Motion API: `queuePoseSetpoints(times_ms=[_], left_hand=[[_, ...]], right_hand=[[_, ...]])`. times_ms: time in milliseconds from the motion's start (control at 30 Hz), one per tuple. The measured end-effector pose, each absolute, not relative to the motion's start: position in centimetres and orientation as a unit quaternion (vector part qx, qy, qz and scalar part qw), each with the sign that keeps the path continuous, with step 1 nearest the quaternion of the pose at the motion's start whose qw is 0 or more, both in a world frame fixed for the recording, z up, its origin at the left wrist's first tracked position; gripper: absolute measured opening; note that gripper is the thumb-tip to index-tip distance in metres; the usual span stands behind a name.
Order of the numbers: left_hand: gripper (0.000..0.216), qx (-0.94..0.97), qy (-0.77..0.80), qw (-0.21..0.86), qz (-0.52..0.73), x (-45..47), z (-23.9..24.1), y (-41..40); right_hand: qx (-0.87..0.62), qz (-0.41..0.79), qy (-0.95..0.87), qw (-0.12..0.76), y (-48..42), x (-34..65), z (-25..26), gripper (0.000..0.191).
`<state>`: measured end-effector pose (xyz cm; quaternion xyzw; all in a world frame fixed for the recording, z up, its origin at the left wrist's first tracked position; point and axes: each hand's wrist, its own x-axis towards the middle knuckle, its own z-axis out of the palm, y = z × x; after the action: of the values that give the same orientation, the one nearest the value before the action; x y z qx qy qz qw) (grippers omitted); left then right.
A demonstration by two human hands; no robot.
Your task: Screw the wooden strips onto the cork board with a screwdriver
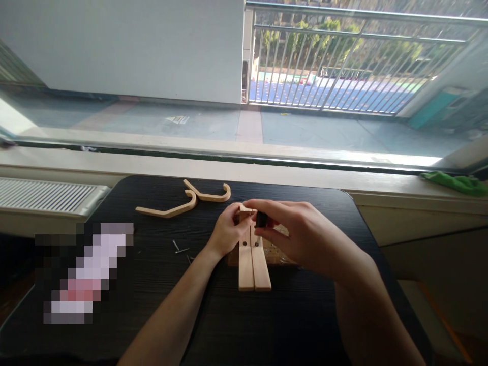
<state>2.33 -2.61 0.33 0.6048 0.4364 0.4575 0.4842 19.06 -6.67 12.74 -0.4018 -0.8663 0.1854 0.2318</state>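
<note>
Two pale wooden pieces (pixel 254 272) lie side by side in front of me, with dark screw holes or screw heads near their middle. My left hand (pixel 229 231) is closed around their far end, thumb on top. Above the right-hand piece, my right hand (pixel 293 221) grips a short black-handled screwdriver (pixel 261 219) between thumb and fingers. Its tip points down near the dark spot on that piece, but whether it touches is unclear. Under the wood rests a brown package (pixel 282 254) with a shiny surface, partly hidden by my hands.
Two hooked wooden pieces, one nearer (pixel 171 210) and one farther (pixel 213 197), touch on the black table (pixel 160 305). Several screws (pixel 179 248) lie left of my left hand. A blurred-out patch (pixel 87 274) covers the table's left. A green cloth (pixel 455 183) sits on the windowsill.
</note>
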Motion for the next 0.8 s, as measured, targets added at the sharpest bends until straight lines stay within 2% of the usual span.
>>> queuePoseSetpoints(times_ms=[133, 267, 533, 800], left_hand=[[0.004, 0.616, 0.443, 0.473, 0.448, 2.3, 0.6, -2.7], [0.009, 0.62, 0.436, 0.47, 0.452, 2.3, 0.6, -2.7], [0.008, 0.619, 0.444, 0.456, 0.461, 2.5, 0.2, -2.7], [0.008, 0.607, 0.442, 0.477, 0.456, 2.4, 0.2, -2.7]], right_hand=[[-0.376, 0.209, -0.869, 0.245, -6.7, 18.8, 12.6, 0.033], [-0.366, 0.216, -0.87, 0.249, -6.8, 19.3, 12.9, 0.042], [-0.355, 0.245, -0.868, 0.247, -7.2, 20.6, 13.8, 0.043], [-0.388, 0.174, -0.874, 0.235, -7.8, 20.4, 13.9, 0.025]])
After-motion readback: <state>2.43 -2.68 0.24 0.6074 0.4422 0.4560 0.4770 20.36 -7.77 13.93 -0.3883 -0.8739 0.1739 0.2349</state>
